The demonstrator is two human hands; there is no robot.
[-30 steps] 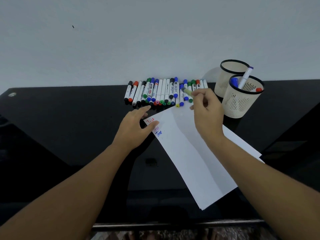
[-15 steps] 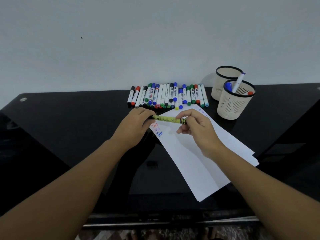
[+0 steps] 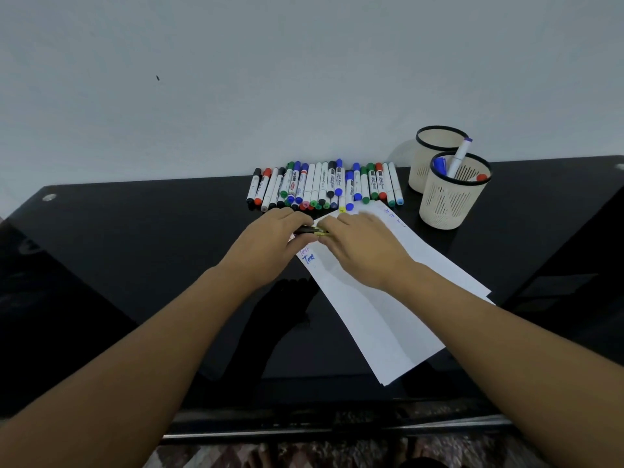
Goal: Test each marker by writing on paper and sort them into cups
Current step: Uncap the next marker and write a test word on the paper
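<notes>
Left hand [image 3: 270, 243]: fingers curled round the dark end of a yellow-green marker [image 3: 312, 231], gripping it. Right hand [image 3: 363, 251]: fingers closed on the same marker's other end; most of the barrel is hidden, only a short stretch showing between the two hands. Marker held roughly level, just above the upper corner of the white paper [image 3: 381, 319]. Paper: sheets lying askew on the black glossy tabletop [image 3: 135, 251], small red and blue writing near the left hand. Row of markers [image 3: 324, 187]: laid side by side at the tabletop's far edge, caps black, red, green and blue. Near cup [image 3: 450, 197]: slotted, cream, to the right of the row, holding several markers. Far cup [image 3: 430, 157]: same kind, touching or just behind the near cup; contents cannot be seen.
</notes>
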